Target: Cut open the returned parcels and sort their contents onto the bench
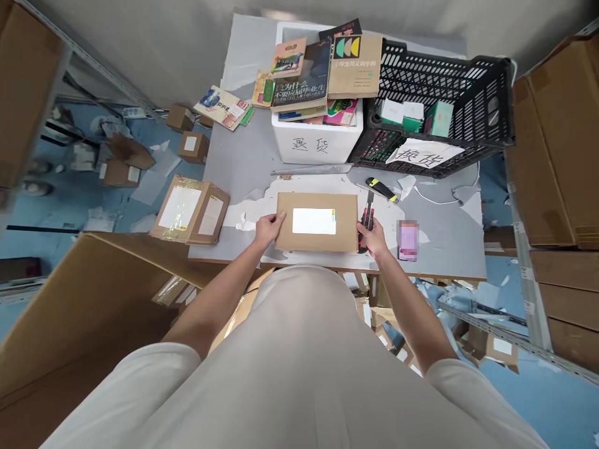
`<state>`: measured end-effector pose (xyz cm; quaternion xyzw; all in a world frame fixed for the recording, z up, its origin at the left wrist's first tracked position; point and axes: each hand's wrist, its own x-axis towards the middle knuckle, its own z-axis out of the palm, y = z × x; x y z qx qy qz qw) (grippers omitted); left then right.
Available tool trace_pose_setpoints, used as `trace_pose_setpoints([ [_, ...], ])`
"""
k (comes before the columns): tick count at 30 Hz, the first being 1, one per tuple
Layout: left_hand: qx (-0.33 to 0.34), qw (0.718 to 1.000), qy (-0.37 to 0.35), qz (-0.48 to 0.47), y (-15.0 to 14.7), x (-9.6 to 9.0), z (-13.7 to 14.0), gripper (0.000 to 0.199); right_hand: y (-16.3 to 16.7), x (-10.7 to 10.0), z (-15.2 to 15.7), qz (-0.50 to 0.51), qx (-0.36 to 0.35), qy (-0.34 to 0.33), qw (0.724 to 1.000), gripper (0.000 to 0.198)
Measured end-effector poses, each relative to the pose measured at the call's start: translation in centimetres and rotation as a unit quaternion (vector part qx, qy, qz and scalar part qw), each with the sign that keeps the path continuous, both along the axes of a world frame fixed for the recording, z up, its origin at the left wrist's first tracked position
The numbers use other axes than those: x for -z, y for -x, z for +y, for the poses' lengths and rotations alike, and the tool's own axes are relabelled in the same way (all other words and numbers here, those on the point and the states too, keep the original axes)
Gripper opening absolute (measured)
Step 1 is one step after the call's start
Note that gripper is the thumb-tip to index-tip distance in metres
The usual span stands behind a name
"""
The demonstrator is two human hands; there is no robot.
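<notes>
A brown cardboard box point(285, 218) with a white label point(313, 221) lies near the table's front edge. My left hand point(268, 229) grips its left end, thumb on top and fingers around the side. At the right end, my right hand point(373, 239) is closed around a red and black utility knife point(367, 218), its tip pointing away from me. That hand also appears to touch the box's side. A yellow and black utility knife point(381, 189) rests just beyond it. Right of my right hand lies a pink phone point(408, 242), partly blurred.
A white foam bin point(318, 142) piled with books and a black plastic crate point(435, 163) holding small boxes stand at the back. Another taped carton point(189, 211) overhangs the table's left edge. A large open carton point(93, 299) stands at left; cartons and paper litter the floor.
</notes>
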<state>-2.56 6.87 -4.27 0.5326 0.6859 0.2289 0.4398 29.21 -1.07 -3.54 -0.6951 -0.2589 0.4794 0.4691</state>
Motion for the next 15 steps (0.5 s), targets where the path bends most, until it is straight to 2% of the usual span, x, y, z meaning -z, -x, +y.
trace_pose_setpoints([
  [4,-0.057,0.986,0.023,-0.152,1.9,2.4,-2.5,0.057,-0.4,0.6,-2.1,-0.025,-0.016,-0.011,1.000,0.044],
  [6,-0.080,0.979,0.041,-0.183,3.3,3.6,-4.4,0.057,-0.7,0.8,-4.0,0.001,-0.018,-0.017,1.000,0.044],
  [9,-0.024,0.986,0.042,-0.159,4.8,4.6,-7.0,0.061,-0.6,1.3,-6.8,0.008,-0.031,-0.004,0.999,0.049],
  [12,0.041,0.987,0.035,-0.152,4.6,4.6,-8.6,0.062,0.4,2.1,-8.4,-0.001,-0.047,0.026,0.999,0.055],
  [15,0.038,0.980,0.051,-0.187,3.3,3.9,-8.9,0.056,1.6,2.6,-8.4,-0.003,-0.035,0.041,0.999,0.053],
])
